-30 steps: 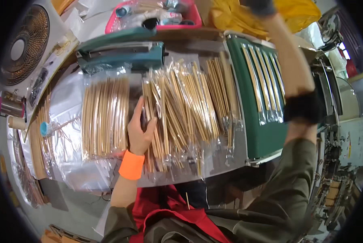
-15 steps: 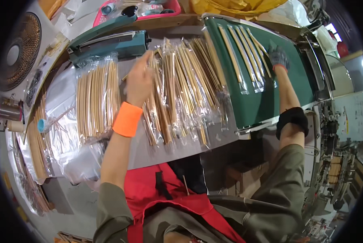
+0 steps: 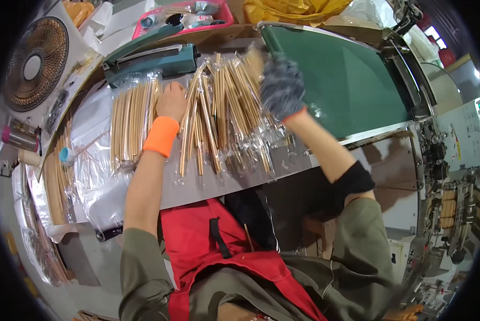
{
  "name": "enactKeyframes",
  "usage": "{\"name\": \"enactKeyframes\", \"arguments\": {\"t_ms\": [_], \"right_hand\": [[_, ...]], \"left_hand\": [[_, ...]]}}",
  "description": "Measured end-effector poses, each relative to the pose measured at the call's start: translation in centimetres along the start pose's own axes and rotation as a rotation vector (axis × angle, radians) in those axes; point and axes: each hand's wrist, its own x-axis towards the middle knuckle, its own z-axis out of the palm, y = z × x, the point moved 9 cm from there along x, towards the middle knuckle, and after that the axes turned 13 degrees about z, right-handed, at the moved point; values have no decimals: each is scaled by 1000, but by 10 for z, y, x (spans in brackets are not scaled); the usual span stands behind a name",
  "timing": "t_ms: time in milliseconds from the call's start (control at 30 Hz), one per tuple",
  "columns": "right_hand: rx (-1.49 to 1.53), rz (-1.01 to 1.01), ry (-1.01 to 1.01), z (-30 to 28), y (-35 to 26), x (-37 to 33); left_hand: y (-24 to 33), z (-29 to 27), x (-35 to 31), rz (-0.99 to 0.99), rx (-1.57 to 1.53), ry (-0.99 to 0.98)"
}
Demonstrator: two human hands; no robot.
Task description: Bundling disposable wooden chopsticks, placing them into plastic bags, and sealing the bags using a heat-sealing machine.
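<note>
Bamboo chopsticks in clear plastic sleeves cover the grey table. My left hand (image 3: 171,100), bare with an orange wristband, rests with curled fingers between a neat left stack (image 3: 135,120) and a loose middle pile (image 3: 226,107). What its fingertips hold, if anything, is hidden. My right hand (image 3: 282,90), in a grey knitted glove, is raised at the left edge of the green belt (image 3: 347,80). A blurred bundle of wrapped chopsticks (image 3: 254,63) shows at its far left side, moving with the closed glove. The glove hides part of the pile.
A teal bag sealer (image 3: 154,65) stands behind the left stack. Farther back is a pink tray (image 3: 230,13). A fan (image 3: 33,67) and clear plastic sheeting (image 3: 92,155) are at the left. Machinery (image 3: 438,160) lies to the right.
My right hand has swung left from the belt to the pile, and the wrapped chopsticks on the belt are gone from it. My left hand has moved slightly left, towards the neat stack.
</note>
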Motion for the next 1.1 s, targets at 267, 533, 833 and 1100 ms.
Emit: {"name": "enactKeyframes", "arguments": {"t_ms": [267,533,833,1100], "right_hand": [[271,176,-738,-39,-39,-170],[720,552,-1083,-59,8,-184],[1382,750,-1333,-165,-37,-255],[1595,1203,-1291,-139,-42,-271]], "left_hand": [[45,-13,-72,219,40,167],[121,14,-195,-198,-1250,-181],[151,44,-206,-403,-1692,-257],[135,7,-195,-414,-1683,-11]]}}
